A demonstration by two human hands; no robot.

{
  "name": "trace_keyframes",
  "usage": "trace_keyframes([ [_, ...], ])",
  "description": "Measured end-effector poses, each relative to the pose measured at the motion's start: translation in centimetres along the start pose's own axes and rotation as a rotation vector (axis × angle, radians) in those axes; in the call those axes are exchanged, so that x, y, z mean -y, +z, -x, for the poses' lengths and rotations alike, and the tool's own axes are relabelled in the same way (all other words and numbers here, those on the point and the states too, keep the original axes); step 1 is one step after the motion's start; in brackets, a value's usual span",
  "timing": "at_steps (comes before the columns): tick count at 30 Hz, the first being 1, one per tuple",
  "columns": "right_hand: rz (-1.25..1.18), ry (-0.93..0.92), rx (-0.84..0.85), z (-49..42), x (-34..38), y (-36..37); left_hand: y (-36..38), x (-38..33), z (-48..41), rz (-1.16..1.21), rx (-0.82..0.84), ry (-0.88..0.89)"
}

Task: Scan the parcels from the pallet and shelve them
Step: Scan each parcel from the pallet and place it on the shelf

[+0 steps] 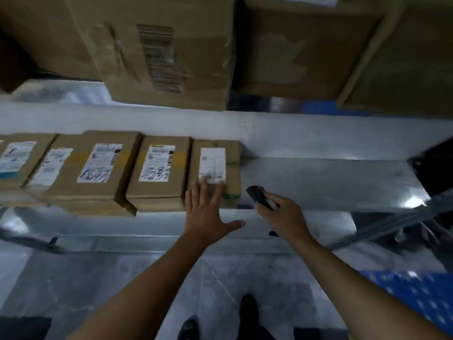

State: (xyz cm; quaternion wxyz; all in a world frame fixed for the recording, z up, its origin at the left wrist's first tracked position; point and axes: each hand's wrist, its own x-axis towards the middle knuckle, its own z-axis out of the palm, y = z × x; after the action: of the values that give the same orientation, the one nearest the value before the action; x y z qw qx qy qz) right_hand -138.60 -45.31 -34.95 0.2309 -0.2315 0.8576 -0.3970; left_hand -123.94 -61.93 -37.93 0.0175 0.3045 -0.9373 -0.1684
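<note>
SHELVING A PARCEL: At the metal shelf (331, 182), I had my left hand (206, 212) spread wide. Its fingers were straight and apart, with the fingertips resting on the near end of the small parcel (230, 168) and on the lower edge of its white label (212, 165). The thumb pointed right along the shelf's front lip. The parcel sat at the right end of a row of brown boxes (157, 192), touching its left neighbour, with bare metal to its right. My right hand (282, 217) was curled round a black scanner (259, 196), whose nose pointed up and left toward the parcel's near right corner, just beside the box and apart from it. Larger cartons (166, 52) filled the level above, and what looked like a blue pallet (416, 295) showed on the floor at the near right. I judged the parcel to be light. It was a taped cardboard box, stiff enough to take a push from flat fingers without buckling, and likely to slide readily on the smooth metal. A flat push on the near face looked enough to seat it. For a lift, I reckoned the best hold was across the short sides near the front, thumb on the free right face. The left face looked hard to reach, as it sat tight against the neighbour. I could not tell the contents, so I treated the parcel as breakable.
</note>
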Motion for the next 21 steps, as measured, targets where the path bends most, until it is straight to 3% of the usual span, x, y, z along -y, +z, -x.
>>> trace_keyframes([
  [5,0.056,0.105,-0.199,7.4,-1.9,-1.6,0.1,-1.4,2.4,0.189,-0.041,0.231],
  [10,0.067,0.28,-0.437,18.1,-6.0,-2.8,2.1,-6.5,7.5,0.319,0.141,0.464],
  [21,0.018,0.662,-0.764,41.1,-15.9,-7.7,8.0,-20.9,19.8,0.27,0.339,0.895],
])
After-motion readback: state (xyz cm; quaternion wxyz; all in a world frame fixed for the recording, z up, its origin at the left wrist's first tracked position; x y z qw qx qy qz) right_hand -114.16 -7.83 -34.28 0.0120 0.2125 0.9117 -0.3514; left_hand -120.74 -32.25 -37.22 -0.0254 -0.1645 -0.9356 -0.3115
